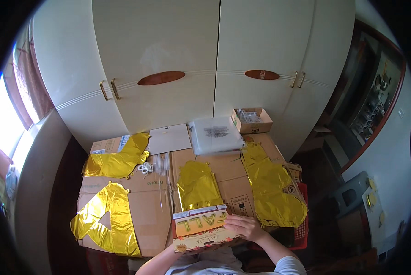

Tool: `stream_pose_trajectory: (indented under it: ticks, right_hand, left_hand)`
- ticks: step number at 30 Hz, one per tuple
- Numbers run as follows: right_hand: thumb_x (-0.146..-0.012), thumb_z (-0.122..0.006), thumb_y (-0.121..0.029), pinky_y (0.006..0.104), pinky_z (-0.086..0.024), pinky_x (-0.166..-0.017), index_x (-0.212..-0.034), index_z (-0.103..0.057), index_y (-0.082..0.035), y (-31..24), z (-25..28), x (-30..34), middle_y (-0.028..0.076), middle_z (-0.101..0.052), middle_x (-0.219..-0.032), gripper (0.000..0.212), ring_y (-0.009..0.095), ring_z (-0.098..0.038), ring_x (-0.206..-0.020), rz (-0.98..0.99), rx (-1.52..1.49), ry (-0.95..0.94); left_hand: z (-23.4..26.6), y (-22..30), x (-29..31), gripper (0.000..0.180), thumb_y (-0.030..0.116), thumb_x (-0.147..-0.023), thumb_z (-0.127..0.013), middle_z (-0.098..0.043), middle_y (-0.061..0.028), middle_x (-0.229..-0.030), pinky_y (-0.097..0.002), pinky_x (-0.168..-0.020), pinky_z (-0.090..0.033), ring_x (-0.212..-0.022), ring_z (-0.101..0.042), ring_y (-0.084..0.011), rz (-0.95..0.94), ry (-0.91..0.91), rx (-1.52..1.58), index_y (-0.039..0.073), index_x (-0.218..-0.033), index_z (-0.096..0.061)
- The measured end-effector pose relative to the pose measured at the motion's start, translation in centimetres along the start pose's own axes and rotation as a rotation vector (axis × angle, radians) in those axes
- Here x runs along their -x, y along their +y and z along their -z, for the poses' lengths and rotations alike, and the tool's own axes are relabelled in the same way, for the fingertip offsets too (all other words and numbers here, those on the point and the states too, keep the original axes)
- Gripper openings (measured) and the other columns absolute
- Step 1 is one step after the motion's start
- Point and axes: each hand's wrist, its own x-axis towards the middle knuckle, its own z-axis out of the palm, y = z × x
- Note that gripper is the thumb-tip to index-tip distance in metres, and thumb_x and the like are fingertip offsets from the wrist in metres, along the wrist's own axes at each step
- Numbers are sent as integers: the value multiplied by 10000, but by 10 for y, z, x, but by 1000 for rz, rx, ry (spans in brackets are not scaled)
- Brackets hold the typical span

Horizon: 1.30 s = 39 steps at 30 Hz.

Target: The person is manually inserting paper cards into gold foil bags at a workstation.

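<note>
Flat printed package (201, 228) with gold letter shapes on an orange panel and a floral strip below sits at the near edge of the cardboard work surface (148, 201), tilted slightly, right in front of the person. Right hand (243, 227) lies on the package's right end, fingers (230, 221) spread loosely and laid flat over the top edge, thumb side toward the person; it presses or steadies the package rather than closing round it. Left hand is hidden under the package; only the left forearm (157, 262) shows coming up from the lower edge, so how open that hand is cannot be told, though it seems to support the package from below.

Just beyond the package, a crumpled gold foil balloon (197, 185) lies in the middle of the cardboard. To the right, a larger gold foil balloon (273, 188) drapes over the box edge, above a red plastic crate (301, 229). To the left, a gold foil balloon with a triangular hole (105, 219) lies flat, and another gold foil piece (120, 158) sits further back. Small white ribbon coil (145, 167) and clear straws (163, 163) lie between them. At the back: white card sheet (169, 138), clear plastic bag stack (215, 134), small open carton (253, 120), all against a cream wardrobe (178, 55).
</note>
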Motion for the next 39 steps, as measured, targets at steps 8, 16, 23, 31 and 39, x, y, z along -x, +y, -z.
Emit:
stream_pose_trajectory:
  ticks: [8, 16, 23, 31, 39]
  right_hand:
    - [-852, -619, -48, 378, -525, -988, -1145, -697, -99, 8, -15, 12, 70, -660, -1192, 307, 238, -632, -1131, -52, -73, -23]
    - [-914, -573, -96, 361, -530, -992, -1141, -703, -144, 46, -2, 0, 38, -679, -1188, 266, 216, -620, -1163, -64, 205, 99]
    - [-842, -611, -31, 402, -519, -981, -1104, -721, -135, 131, 49, 18, 21, -673, -1209, 303, 236, -580, -1218, -262, 487, 85]
    - [-839, -564, 4, 449, -387, -1091, -1026, -743, -133, 125, 40, 18, 23, -690, -1153, 292, 234, -560, -1215, -274, 530, -100]
    - [-855, -563, -139, 395, -375, -1015, -979, -756, -199, 85, -17, -14, 2, -661, -1070, 237, 189, -569, -1114, -97, 333, -230]
  left_hand:
    - [-10, -5, -4, 934, 801, -812, -419, -402, -165, -1468, -530, -1129, -255, -1346, -388, -333, -27, 9, 124, 125, -1456, -399]
    - [-2, -3, -6, 942, 805, -808, -420, -404, -166, -1470, -561, -1128, -235, -1336, -399, -340, 84, -225, 104, 115, -1449, -409]
    - [1, -1, -5, 1002, 825, -793, -395, -345, -209, -1512, -701, -1086, -130, -1415, -283, -400, -27, 204, -238, 92, -1476, -376]
    - [-2, 0, -9, 1016, 837, -778, -396, -346, -216, -1510, -700, -1090, -112, -1419, -274, -405, -28, 210, -233, 94, -1471, -387]
    - [1, 1, -9, 1014, 839, -771, -401, -363, -219, -1499, -702, -1086, -123, -1404, -297, -414, -29, 215, -250, 86, -1448, -422]
